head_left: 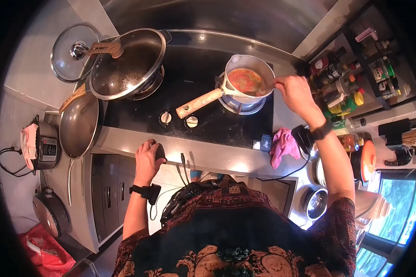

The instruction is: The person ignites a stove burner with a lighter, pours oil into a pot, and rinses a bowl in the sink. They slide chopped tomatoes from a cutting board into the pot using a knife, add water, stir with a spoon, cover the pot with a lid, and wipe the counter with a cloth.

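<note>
My right hand (293, 94) is closed at the right rim of a light saucepan (237, 60), pinching a spoon-like utensil (267, 87) that dips into the pan; its exact kind is hard to see. Reddish soup with green bits (245, 81) fills part of the pan. The saucepan sits on the right burner (240, 107), its wooden handle (199, 103) pointing toward the lower left. At the front edge of the counter, my left hand (146, 161) curls around a dark rounded object (160, 151) that I cannot make out.
A large wok (125, 69) stands on the left burner, with a glass lid (69, 62) behind it. A frying pan (80, 124) lies beside the wok. Two knobs (192, 121) face me. To the right are a pink cloth (284, 147), bottles (342, 101) and an orange-lidded pot (367, 159).
</note>
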`<state>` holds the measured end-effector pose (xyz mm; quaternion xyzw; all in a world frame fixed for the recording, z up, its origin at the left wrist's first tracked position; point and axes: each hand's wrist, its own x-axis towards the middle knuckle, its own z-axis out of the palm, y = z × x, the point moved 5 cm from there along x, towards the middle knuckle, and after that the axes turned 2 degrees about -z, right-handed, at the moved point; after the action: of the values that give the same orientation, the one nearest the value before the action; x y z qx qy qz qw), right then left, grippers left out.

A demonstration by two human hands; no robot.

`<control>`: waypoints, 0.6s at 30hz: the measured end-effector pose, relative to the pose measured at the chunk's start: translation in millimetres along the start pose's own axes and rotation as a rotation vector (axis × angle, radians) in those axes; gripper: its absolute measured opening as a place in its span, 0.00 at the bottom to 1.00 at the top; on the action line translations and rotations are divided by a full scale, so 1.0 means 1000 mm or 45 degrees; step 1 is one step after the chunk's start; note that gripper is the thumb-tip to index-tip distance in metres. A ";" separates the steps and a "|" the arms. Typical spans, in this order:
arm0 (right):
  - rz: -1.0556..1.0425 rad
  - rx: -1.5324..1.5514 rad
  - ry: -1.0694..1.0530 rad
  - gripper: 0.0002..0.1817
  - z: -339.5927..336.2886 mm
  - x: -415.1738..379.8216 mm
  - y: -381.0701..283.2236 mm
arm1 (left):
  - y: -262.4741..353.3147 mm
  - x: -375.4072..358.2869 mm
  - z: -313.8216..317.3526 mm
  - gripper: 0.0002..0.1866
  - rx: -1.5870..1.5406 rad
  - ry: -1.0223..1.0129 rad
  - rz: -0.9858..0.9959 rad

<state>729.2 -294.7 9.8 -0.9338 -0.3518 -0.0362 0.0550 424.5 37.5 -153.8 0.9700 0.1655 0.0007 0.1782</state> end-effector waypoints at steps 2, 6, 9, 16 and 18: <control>0.008 -0.093 0.150 0.09 -0.002 0.010 0.000 | 0.002 0.000 0.001 0.31 0.022 -0.009 -0.011; 0.107 -0.145 0.278 0.10 0.015 0.035 0.005 | 0.002 0.000 0.003 0.31 0.057 0.030 -0.012; -0.003 -0.095 0.130 0.11 0.038 0.048 -0.006 | 0.002 0.000 0.004 0.30 0.070 0.032 -0.005; -0.227 -0.109 0.072 0.11 -0.013 0.003 -0.018 | -0.002 0.005 0.003 0.27 0.065 0.001 -0.010; -0.190 -0.125 0.106 0.11 -0.024 -0.006 -0.008 | -0.001 0.005 0.003 0.27 0.059 0.002 -0.010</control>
<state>718.8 -295.9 33.2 -0.9042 -0.4156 -0.0962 0.0207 429.5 38.9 -156.7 0.9732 0.1693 -0.0029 0.1556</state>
